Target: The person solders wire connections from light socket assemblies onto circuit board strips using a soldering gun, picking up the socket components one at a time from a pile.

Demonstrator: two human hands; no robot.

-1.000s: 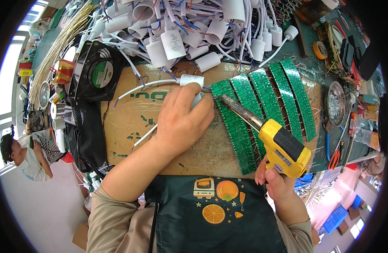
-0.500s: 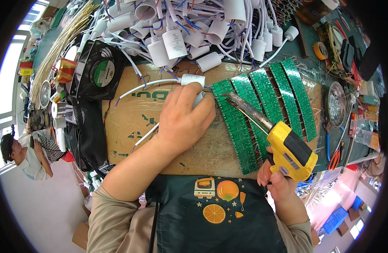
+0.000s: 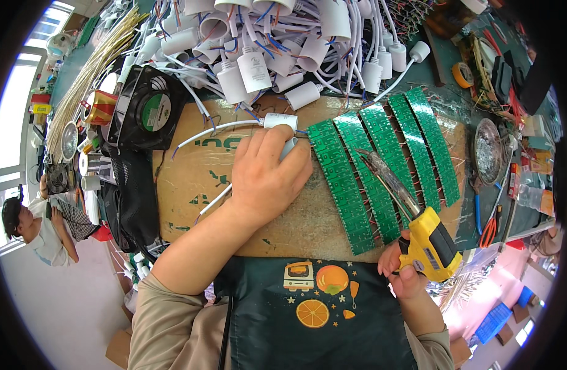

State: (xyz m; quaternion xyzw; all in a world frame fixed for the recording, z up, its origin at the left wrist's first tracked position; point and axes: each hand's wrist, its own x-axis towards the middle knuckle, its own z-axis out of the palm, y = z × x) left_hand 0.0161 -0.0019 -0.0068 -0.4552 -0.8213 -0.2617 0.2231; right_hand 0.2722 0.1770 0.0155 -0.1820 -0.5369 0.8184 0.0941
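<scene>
My left hand (image 3: 268, 172) is closed around a white cylindrical lamp holder (image 3: 280, 121) whose white cable (image 3: 216, 131) runs off to the left. Under the same fingers, part of a second white cylinder (image 3: 288, 148) shows, and another white cable comes out below it. A blue wire end reaches from the lamp holder to the top left corner of the green circuit boards (image 3: 340, 185), which lie as several long strips side by side. My right hand (image 3: 402, 268) grips a yellow and black soldering gun (image 3: 432, 246). Its dark tip is over the second strip; contact cannot be judged.
A brown cardboard sheet (image 3: 283, 231) lies under the work. Beyond it rises a heap of white lamp holders (image 3: 256, 71) with cables. A black fan (image 3: 149, 111) stands at the left, a round metal dish (image 3: 488, 151) at the right. Another person (image 3: 40, 228) sits far left.
My right hand has drawn the soldering gun down and to the right, so its tip has left the first board strip's upper edge. The left hand has hardly moved.
</scene>
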